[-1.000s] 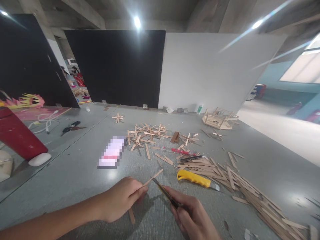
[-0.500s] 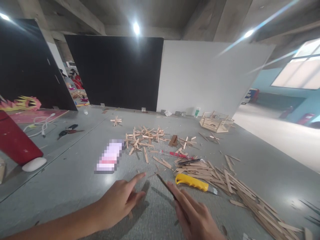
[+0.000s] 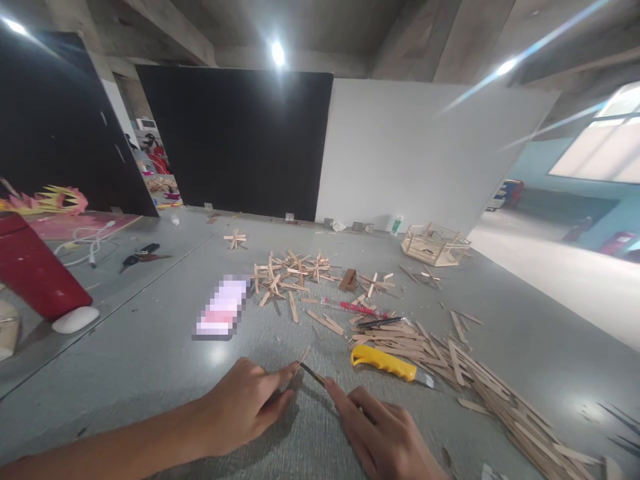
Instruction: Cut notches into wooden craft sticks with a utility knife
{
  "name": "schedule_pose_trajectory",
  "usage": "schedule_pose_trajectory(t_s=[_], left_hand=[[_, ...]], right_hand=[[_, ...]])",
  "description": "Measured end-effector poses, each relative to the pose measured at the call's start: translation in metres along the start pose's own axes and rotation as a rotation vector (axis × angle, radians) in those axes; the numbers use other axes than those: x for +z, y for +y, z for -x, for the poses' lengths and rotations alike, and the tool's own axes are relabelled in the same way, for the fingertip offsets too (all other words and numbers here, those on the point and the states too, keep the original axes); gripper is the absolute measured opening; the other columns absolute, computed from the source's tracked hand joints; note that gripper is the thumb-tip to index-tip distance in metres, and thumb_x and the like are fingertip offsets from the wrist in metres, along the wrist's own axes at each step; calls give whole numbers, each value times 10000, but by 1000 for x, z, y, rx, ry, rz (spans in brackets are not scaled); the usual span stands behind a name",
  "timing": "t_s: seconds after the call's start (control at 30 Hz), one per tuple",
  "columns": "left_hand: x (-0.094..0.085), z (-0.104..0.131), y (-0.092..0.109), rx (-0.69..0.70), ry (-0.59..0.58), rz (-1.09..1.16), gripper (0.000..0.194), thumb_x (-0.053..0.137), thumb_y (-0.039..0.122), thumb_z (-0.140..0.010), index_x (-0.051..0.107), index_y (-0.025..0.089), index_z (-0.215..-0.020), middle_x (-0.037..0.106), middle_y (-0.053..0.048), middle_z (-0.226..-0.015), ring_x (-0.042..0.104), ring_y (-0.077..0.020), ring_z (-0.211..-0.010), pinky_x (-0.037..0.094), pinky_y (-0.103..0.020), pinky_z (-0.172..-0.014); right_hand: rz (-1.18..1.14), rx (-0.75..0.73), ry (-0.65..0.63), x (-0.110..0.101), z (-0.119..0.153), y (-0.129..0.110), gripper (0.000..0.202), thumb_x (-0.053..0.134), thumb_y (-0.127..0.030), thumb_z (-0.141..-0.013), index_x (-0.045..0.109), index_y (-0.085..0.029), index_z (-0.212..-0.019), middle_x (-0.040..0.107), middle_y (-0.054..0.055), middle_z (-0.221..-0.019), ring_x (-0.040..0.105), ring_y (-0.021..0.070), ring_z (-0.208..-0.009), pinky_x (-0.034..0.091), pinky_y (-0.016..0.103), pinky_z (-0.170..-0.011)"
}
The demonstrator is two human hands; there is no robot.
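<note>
A short wooden stick (image 3: 303,355) lies near the front edge of the grey surface (image 3: 150,347), its near end pinned under the forefinger of the left hand (image 3: 245,407), whose other fingers curl loosely on the surface. The right hand (image 3: 385,437) is closed around a thin dark blade (image 3: 313,373), forefinger stretched along its back, and the tip meets the stick right beside the left fingertip. That closeness is the hazard: a slip of the blade would likely run into that finger, and a stick held only at one end could pivot or snap and jump away. Just beyond, a yellow utility knife (image 3: 387,362) lies beside a heap of sticks (image 3: 480,383) spreading toward the right edge; more pressure could skid the work into them.
</note>
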State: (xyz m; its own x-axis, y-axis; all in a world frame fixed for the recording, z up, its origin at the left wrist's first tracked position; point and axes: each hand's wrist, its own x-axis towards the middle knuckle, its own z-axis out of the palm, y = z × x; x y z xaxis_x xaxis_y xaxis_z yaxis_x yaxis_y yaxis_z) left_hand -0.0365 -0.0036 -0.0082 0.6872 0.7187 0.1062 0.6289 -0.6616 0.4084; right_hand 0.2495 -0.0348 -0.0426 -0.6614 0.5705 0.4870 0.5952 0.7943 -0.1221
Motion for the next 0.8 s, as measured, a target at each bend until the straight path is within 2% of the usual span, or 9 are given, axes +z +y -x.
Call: schedule_pose_trajectory(t_s=[0.1,0.33,0.57,0.8], left_hand=[[4,0,-1,21,5,-36,383,355,269,-1104,596,139,-1371,748,-36,-704,702,-202,-555,405,-290,-566],[16,0,-3,-34,41,-124,394,343,324,-1111,626,137,-1310,767,-63,-727,756,-255,-606,452,-305,-560],[20,3,-5,-277,138,-243,533,290,290,-1086,520,37,-1496,781,-104,-731,775,-303,-642,496,-360,-585],[21,3,-7,-266,104,-287,516,320,277,-1076,553,67,-1486,780,-93,-729,771,-288,-639,499,-354,-599]], right_hand=[[-8,-20,13,0,-2,0,483,271,-112,-1111,407,-112,-1574,692,64,-884,705,161,-636,575,244,-580],[-32,24,48,3,-4,-3,580,359,-65,-1069,356,-167,-1639,719,66,-918,744,147,-729,585,201,-630],[-32,40,80,2,-7,-1,595,371,-84,-1059,346,-174,-1646,703,37,-863,716,159,-644,582,225,-590],[-117,97,69,4,-9,-1,511,363,-78,-1044,431,-177,-1541,719,50,-901,726,162,-658,574,225,-586]])
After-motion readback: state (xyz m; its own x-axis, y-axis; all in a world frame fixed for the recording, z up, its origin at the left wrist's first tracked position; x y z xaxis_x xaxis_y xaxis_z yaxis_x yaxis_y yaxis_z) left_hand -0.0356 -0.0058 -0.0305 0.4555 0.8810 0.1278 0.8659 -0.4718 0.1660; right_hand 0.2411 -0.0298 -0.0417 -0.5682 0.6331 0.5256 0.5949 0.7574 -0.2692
